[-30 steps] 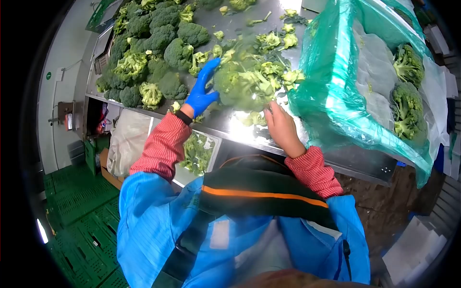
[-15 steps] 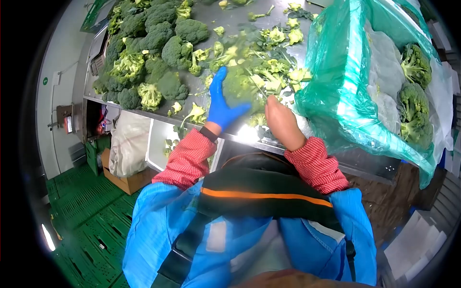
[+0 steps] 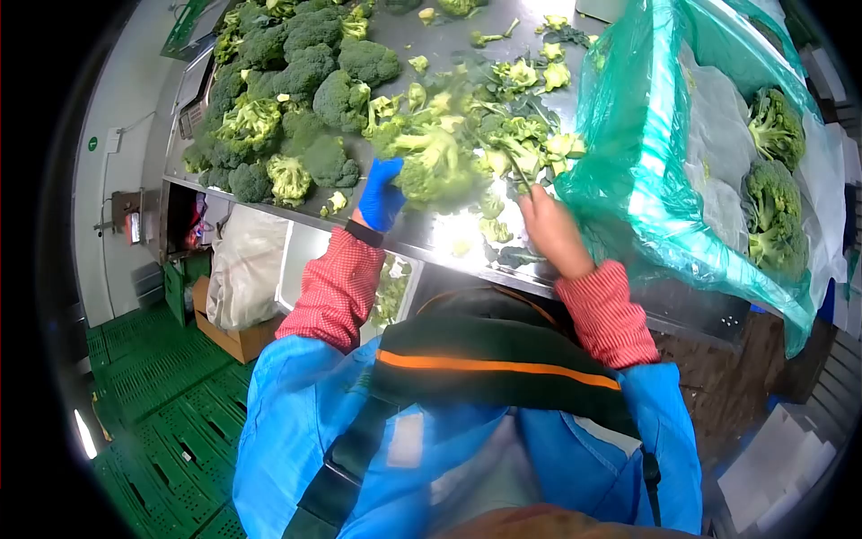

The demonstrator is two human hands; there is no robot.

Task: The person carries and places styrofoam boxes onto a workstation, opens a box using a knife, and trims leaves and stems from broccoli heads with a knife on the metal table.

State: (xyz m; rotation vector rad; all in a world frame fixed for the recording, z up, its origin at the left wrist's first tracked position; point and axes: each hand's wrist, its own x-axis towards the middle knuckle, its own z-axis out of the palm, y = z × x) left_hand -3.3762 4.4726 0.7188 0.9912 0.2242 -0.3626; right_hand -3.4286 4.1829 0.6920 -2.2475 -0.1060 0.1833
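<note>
My left hand (image 3: 382, 199), in a blue glove, is closed on the side of a broccoli head (image 3: 437, 166). The broccoli is held above the metal table with its pale green stem side showing, slightly blurred. My bare right hand (image 3: 555, 232) is wrapped round a knife (image 3: 513, 163), whose thin dark blade points up and left toward the broccoli, apart from it. Cut broccoli stems and leaves (image 3: 525, 139) lie just beyond the knife. Small trimmings (image 3: 492, 229) rest near the table's front edge between my hands.
A pile of broccoli heads (image 3: 305, 72) covers the table's left side. On the right stands a crate lined with green plastic (image 3: 620, 162), holding broccoli (image 3: 777, 202) and white paper. Below the table edge sits a white bin (image 3: 301, 251) with trimmings. Green pallets (image 3: 171, 404) cover the floor at left.
My left hand has gone from spread fingers to a closed grip on the broccoli and moved left. The broccoli has turned stem side into view. My right hand has shifted slightly right and toward me.
</note>
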